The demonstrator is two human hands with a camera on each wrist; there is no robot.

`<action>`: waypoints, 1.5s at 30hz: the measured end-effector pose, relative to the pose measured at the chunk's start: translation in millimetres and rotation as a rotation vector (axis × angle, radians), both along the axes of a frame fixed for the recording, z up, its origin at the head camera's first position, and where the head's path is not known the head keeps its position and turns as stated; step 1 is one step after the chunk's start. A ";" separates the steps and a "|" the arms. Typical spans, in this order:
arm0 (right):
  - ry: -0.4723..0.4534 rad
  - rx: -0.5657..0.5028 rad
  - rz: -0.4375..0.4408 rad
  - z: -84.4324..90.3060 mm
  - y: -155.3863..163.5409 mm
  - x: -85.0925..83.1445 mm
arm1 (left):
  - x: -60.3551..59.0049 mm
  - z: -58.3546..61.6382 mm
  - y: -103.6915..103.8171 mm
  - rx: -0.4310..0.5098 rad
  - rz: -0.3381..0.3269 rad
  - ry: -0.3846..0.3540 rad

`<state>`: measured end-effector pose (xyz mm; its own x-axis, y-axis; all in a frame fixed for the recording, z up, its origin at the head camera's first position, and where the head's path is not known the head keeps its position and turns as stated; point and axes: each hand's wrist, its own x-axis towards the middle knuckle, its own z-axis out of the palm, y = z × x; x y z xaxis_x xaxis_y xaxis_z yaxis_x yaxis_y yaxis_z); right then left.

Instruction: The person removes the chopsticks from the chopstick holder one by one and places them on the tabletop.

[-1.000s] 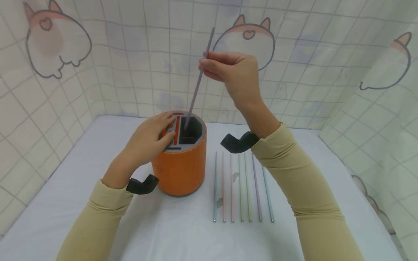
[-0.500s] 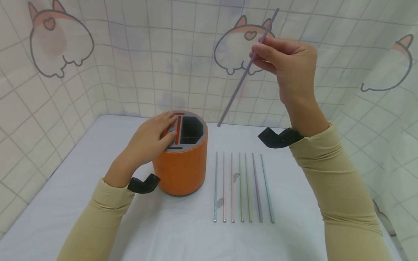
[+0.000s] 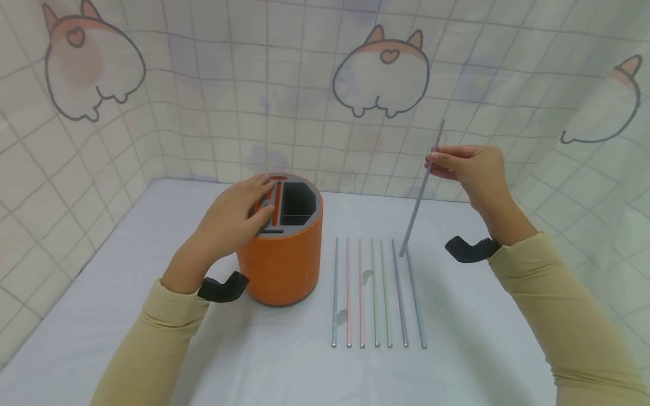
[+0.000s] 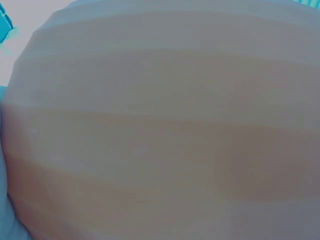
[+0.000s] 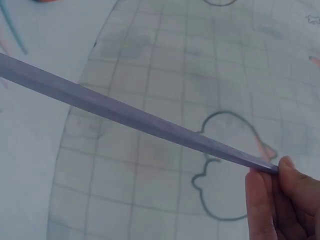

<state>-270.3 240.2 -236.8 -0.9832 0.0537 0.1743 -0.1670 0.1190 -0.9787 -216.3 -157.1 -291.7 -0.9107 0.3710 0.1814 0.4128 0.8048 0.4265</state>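
Now the right hand pinches a lilac stick tilted above the stick row's far right edge; the left hand rests spread on the orange holder.

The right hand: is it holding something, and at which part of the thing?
The right hand pinches a purple stick near its upper end; the lower tip hangs over the row of sticks on the table.
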 end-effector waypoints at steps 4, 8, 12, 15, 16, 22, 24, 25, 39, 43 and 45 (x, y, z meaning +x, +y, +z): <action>-0.134 0.192 -0.010 -20.3 24.0 -6.5 | -0.2 0.9 -0.5 -0.005 0.004 0.009; -0.209 0.254 0.045 -42.3 42.4 -11.0 | -0.3 1.6 -0.4 -0.006 0.005 0.010; -0.273 0.235 0.135 -65.1 55.8 -11.7 | 0.3 1.2 -0.7 -0.001 0.004 0.000; -0.319 0.244 0.172 -81.1 63.0 -11.5 | 0.7 0.9 -0.4 0.003 0.003 -0.001; -0.333 0.257 0.176 -86.1 64.9 -11.7 | 0.6 0.7 -0.3 0.003 0.003 -0.001; -0.420 0.275 0.204 -113.9 72.7 -16.1 | 0.3 0.5 0.4 -0.002 0.010 -0.002; -0.451 0.284 0.212 -122.2 74.1 -16.9 | 0.6 0.6 0.6 -0.002 0.012 -0.003; -0.468 0.295 0.212 -126.5 75.0 -17.4 | 0.6 0.5 0.6 -0.003 0.013 -0.003; -0.618 0.379 0.170 -172.3 67.7 -21.1 | 0.6 0.3 -0.5 0.005 0.009 0.007; -0.669 0.401 0.138 -181.1 66.9 -21.5 | 0.3 -0.3 -0.7 0.002 0.005 0.008; -0.697 0.421 0.109 -183.3 65.0 -22.6 | -0.3 -0.6 -1.2 0.001 0.005 0.012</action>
